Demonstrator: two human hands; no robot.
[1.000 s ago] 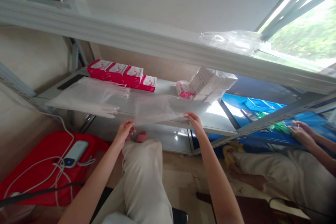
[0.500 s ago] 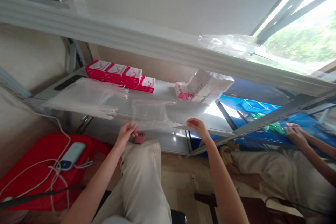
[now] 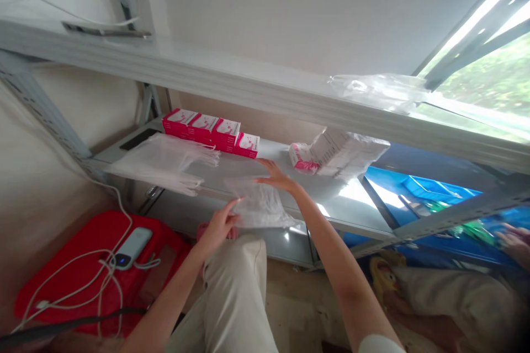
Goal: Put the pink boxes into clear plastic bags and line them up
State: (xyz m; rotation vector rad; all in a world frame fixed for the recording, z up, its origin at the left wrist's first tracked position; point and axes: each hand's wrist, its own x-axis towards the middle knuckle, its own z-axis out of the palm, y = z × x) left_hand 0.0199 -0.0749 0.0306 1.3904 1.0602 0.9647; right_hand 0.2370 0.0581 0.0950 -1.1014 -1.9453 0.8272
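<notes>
A clear plastic bag lies crumpled over the front edge of the shelf. My left hand is at the bag's left side, its fingers closed on the film there; the fingertips are slightly blurred. My right hand reaches above the back part of the bag, thumb and fingers apart, with nothing seen between them. Just beyond its fingertips stand stacked pink-and-white boxes, in a row along the back of the shelf. To the left lies a pile of clear plastic bags.
Right of my right hand sit a pink-and-white box and a plastic-wrapped pack. An upper shelf beam crosses above. A red stool carries a power bank and cables. A co-worker's hand is at far right.
My right hand has left the bag's right end and moved left and back toward the boxes, fingers spreading. The bag has sagged at the shelf edge. The camera view has shifted.
</notes>
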